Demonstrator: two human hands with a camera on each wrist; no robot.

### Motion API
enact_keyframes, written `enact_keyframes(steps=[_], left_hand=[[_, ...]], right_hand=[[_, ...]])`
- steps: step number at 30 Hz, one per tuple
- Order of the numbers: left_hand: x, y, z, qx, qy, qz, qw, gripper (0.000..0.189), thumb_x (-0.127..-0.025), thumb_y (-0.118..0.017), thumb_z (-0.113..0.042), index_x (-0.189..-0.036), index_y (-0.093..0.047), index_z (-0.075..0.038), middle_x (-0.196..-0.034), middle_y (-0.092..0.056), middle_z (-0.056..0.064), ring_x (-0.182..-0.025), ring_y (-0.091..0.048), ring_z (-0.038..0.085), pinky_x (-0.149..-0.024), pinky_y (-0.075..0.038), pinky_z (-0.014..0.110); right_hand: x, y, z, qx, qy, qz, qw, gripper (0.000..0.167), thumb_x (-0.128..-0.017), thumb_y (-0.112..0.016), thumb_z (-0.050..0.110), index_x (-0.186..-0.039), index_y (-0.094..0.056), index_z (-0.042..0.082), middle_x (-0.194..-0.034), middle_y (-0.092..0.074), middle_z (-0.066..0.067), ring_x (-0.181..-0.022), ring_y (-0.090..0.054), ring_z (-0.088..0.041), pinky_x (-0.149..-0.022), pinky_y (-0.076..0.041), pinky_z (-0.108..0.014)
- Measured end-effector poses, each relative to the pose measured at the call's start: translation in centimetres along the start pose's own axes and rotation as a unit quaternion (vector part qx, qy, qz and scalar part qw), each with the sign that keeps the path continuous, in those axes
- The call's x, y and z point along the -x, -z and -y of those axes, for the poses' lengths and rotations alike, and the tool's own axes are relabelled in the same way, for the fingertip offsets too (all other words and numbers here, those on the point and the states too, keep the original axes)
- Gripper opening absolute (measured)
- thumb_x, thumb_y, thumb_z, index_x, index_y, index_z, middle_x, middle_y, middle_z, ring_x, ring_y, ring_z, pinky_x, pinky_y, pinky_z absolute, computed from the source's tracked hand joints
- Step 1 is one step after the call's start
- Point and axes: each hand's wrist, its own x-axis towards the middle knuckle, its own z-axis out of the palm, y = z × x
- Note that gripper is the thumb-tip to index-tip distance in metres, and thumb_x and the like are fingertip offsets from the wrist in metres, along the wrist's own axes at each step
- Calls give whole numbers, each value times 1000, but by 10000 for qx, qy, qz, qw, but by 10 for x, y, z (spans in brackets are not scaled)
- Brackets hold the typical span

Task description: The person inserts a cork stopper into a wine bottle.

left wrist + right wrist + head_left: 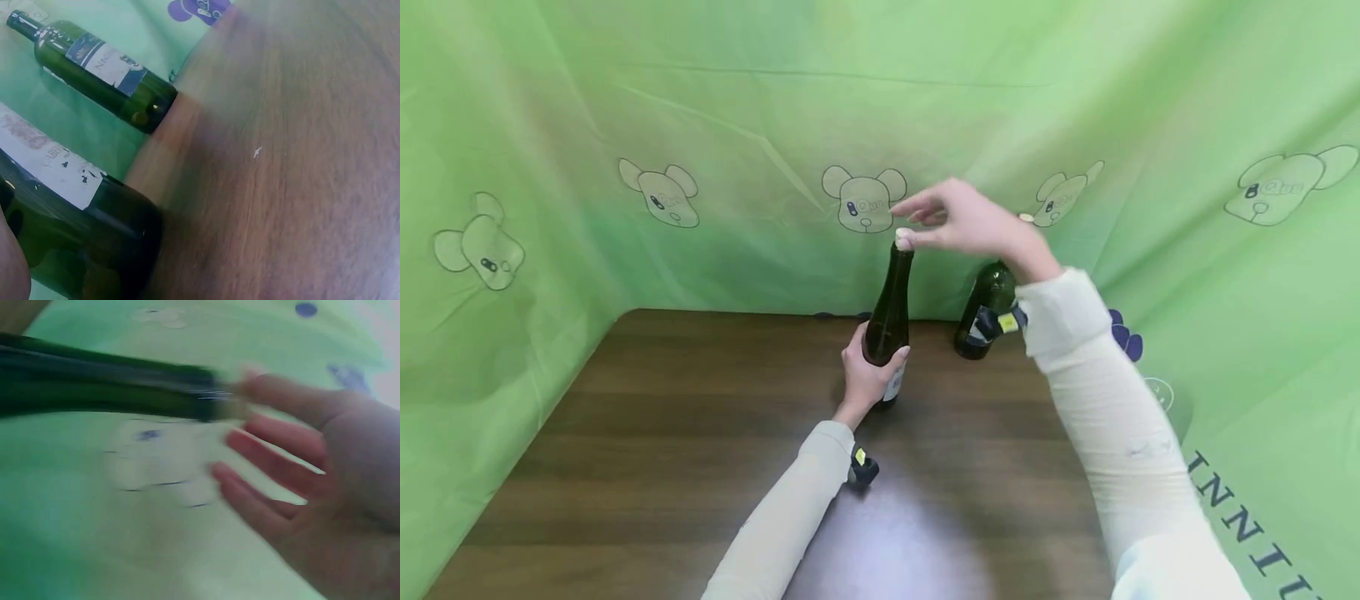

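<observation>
My left hand (867,375) grips the lower body of a dark green wine bottle (892,300), which stands slightly tilted on the table. Its worn pale label (53,156) shows in the left wrist view. A light cork (230,407) sits at the bottle's mouth, blurred in the right wrist view. My right hand (966,218) is at the top of the bottle, its thumb against the cork. The other fingers of that hand are spread apart from the thumb, with no clear pinch on the cork.
A second green wine bottle (103,75) with a blue and white label stands at the back right, partly behind the right wrist in the head view. Green printed cloth (760,125) hangs around the wooden table (685,433).
</observation>
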Motion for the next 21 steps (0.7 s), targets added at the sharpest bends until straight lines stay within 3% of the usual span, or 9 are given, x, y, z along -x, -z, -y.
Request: enact_keyframes(steps=[2, 4, 6, 9, 12, 14, 16, 19, 21], left_hand=[[-2, 3, 4, -27, -47, -2, 10000, 54, -75, -85, -27, -122, -66, -9, -103, -73, 11, -90, -68, 25, -82, -55, 43], [-3, 5, 7, -46, -81, -25, 10000, 54, -75, -84, -33, -122, -66, -12, -103, -73, 8, -90, -68, 23, -82, -55, 42], [-3, 7, 8, -46, -86, -38, 9999, 53, -77, -83, -37, -122, -66, -14, -102, -73, 7, -90, -68, 21, -82, -55, 40], [-1, 8, 8, -78, -84, -3, 9999, 53, -77, -84, -35, -122, -66, -13, -102, -73, 7, -90, -68, 22, -82, -55, 39], [1, 7, 9, -123, -104, -8, 9999, 54, -76, -85, -29, -122, -66, -9, -103, -73, 10, -90, -69, 24, -82, -55, 40], [1, 5, 5, -165, -70, -32, 9998, 54, -75, -86, -22, -121, -65, -4, -102, -73, 14, -90, -69, 30, -82, -55, 42], [1, 4, -2, -156, -59, -82, 9998, 53, -74, -85, -20, -120, -65, -2, -101, -72, 16, -89, -68, 31, -81, -55, 42], [2, 4, -4, -187, 47, -62, 9998, 53, -77, -85, -26, -121, -65, -5, -103, -73, 14, -90, -69, 29, -82, -55, 41], [2, 5, -1, -178, 73, -43, 9998, 54, -78, -84, -33, -122, -65, -10, -105, -74, 10, -93, -69, 24, -84, -55, 40]], right_hand=[[4, -26, -22, -890, 135, -528, 9945, 46, -99, -67, 24, -141, -58, 6, -142, -61, -13, -130, -58, -28, -112, -43, -43], [5, -57, -38, -1966, 305, -948, 9754, 45, -106, -55, 27, -144, -54, 5, -144, -58, -15, -134, -55, -29, -115, -40, -43], [1, -85, -45, -3022, 452, -1229, 9442, 47, -110, -40, 33, -141, -56, 0, -137, -63, -18, -131, -58, -32, -113, -42, -43], [-9, -112, -44, -4286, 512, -1452, 8903, 68, -110, -22, 45, -125, -65, -6, -118, -73, -18, -118, -67, -34, -107, -47, -43], [-21, -119, -36, -4883, 482, -1735, 8539, 79, -107, -17, 54, -102, -74, 0, -95, -78, -9, -94, -74, -28, -93, -55, -40], [-27, -118, -29, -5009, 441, -1891, 8435, 78, -105, -17, 53, -87, -76, 6, -80, -77, -3, -76, -74, -21, -79, -57, -36], [-31, -118, -24, -5023, 401, -2034, 8395, 72, -104, -19, 49, -74, -73, 11, -64, -71, 0, -59, -68, -15, -64, -55, -32], [-33, -120, -22, -5013, 357, -2173, 8368, 64, -102, -21, 43, -60, -60, 16, -46, -53, 6, -40, -48, -10, -47, -42, -27], [-34, -122, -22, -5102, 400, -2215, 8301, 59, -101, -22, 40, -56, -51, 16, -42, -42, 7, -36, -37, -9, -42, -34, -27]])
